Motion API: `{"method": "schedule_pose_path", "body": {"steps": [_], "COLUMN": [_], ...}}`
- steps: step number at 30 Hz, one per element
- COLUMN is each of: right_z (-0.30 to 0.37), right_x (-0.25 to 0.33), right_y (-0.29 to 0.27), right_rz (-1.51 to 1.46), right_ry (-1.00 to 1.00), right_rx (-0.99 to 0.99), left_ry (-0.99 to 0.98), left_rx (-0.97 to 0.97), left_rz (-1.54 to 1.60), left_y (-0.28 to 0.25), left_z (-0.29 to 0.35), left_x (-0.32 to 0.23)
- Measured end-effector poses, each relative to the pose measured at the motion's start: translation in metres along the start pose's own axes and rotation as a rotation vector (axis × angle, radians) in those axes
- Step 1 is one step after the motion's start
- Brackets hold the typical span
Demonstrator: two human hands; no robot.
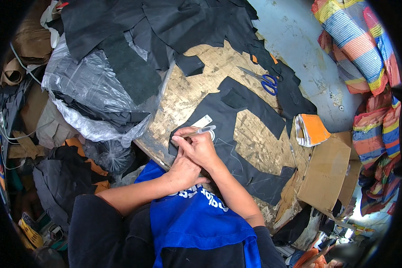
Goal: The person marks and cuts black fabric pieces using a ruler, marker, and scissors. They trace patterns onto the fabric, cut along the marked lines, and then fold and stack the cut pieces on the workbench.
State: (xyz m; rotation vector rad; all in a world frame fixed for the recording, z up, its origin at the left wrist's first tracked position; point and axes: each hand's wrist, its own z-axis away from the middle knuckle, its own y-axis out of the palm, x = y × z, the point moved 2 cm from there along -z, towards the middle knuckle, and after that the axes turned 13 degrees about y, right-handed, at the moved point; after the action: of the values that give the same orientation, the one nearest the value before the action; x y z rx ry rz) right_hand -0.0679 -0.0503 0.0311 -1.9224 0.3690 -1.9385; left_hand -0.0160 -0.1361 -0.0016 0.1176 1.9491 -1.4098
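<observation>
Black cloth (223, 123), cut in an angular shape, lies spread over the scuffed wooden worktop (176, 100), with pale lines drawn on its near part. The right hand (202, 147) grips a slim pen (205, 129) between thumb and fingers, just above the cloth's left portion. The left hand (183, 172) is tucked close against the right one near the wrist; its fingers are partly hidden, so I cannot tell whether they grasp anything. A narrow white strip (202, 121) lies just beyond the pen. Farther out, a small black piece (233, 98) rests on the cloth, and scissors with blue handles (268, 84) lie partly spread near more dark fabric (295, 98). An orange-covered notebook (315, 128) sits at the right, beside a cardboard box (326, 167), while clear plastic (82, 73) wraps dark sheets at the left
</observation>
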Motion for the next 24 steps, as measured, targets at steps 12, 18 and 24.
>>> {"method": "schedule_pose_path", "body": {"steps": [12, 18, 24], "right_z": [-0.027, -0.020, -0.028], "right_x": [-0.014, -0.016, -0.029], "right_y": [-0.048, -0.042, -0.052], "right_rz": [0.231, 0.199, 0.090], "right_ry": [0.148, 0.012, 0.131], "right_rx": [-0.352, -0.309, -0.456], "left_ry": [-0.176, -0.195, -0.113], "left_rx": [0.155, 0.278, 0.235], "left_rz": [-0.132, -0.178, -0.173], "left_y": [-0.046, -0.057, -0.069], "left_z": [-0.025, -0.035, -0.038], "left_x": [-0.009, -0.004, 0.009]}}
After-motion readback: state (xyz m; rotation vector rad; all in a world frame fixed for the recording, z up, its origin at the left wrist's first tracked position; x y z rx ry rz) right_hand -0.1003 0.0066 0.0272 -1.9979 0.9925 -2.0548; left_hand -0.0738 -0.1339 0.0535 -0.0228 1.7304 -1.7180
